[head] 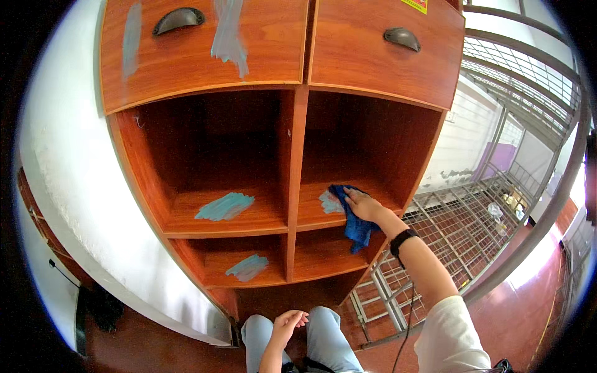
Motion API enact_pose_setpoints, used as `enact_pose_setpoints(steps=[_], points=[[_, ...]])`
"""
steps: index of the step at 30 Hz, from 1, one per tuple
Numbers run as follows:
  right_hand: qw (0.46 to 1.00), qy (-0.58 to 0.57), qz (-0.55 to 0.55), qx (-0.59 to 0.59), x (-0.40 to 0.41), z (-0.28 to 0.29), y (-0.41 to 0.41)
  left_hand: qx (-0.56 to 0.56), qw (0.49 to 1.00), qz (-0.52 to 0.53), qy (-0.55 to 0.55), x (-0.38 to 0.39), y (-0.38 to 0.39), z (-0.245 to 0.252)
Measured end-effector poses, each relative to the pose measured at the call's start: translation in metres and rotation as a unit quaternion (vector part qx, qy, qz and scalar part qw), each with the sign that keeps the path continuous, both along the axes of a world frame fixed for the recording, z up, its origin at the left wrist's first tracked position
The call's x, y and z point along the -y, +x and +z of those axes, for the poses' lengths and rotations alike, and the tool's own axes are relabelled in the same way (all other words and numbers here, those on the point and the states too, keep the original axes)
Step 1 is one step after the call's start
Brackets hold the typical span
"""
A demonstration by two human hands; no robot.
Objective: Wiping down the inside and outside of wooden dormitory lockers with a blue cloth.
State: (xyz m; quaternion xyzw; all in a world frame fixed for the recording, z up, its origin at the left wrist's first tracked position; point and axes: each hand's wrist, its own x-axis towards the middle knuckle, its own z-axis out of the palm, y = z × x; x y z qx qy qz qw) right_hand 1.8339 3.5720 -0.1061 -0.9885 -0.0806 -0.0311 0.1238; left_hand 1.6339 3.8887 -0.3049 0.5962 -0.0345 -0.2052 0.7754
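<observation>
My right hand [366, 205] lies flat on a dark blue cloth [360, 231], pressing it on the right shelf of a reddish-brown wooden cabinet [295, 186]. The cloth's lower end hangs over the shelf's front edge. Just left of the cloth, a pale blue-grey smear [330, 203] partly shows; the rest is covered. My left hand [288, 322] is by my knees, fingers loosely curled, with nothing visible in it. Turquoise smears mark the left shelf [225, 206] and the lower left compartment [248, 267].
Above are two cabinet fronts with dark cup handles [179, 20] [402, 38]; the left front bears grey-blue streaks [228, 37]. A white wall [116, 224] adjoins the cabinet's left side. At right stands a metal bunk bed frame [459, 219] with wire mesh. A thin black cable [409, 321] hangs below my right arm.
</observation>
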Motion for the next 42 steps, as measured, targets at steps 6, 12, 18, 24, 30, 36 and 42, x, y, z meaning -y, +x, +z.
enact_pose_setpoints(steps=[6, 12, 18, 24, 30, 36, 42], points=[[0.998, -0.061, -0.032, 0.004, -0.020, 0.008, 0.036, 0.014, 1.000, 0.000, 0.005, -0.006, 0.004, -0.005], [0.997, -0.062, -0.038, -0.017, -0.022, 0.011, 0.046, 0.038, 0.998, 0.044, 0.002, -0.024, -0.004, 0.000], [0.997, 0.051, 0.051, -0.040, -0.017, -0.007, 0.045, 0.061, 0.996, 0.061, 0.019, -0.033, -0.016, 0.019], [0.988, 0.050, 0.143, -0.006, -0.027, -0.002, -0.005, 0.062, 0.997, 0.047, 0.005, -0.024, -0.027, 0.030], [0.997, 0.006, 0.074, -0.021, 0.007, 0.003, -0.022, 0.091, 0.996, 0.002, -0.020, -0.014, -0.018, 0.014], [0.999, -0.027, -0.007, -0.035, 0.003, 0.010, 0.014, 0.029, 0.999, 0.018, -0.003, -0.022, -0.009, 0.006], [0.998, -0.045, -0.004, -0.045, -0.002, 0.010, 0.054, 0.025, 0.998, 0.066, 0.001, -0.037, 0.004, -0.005]])
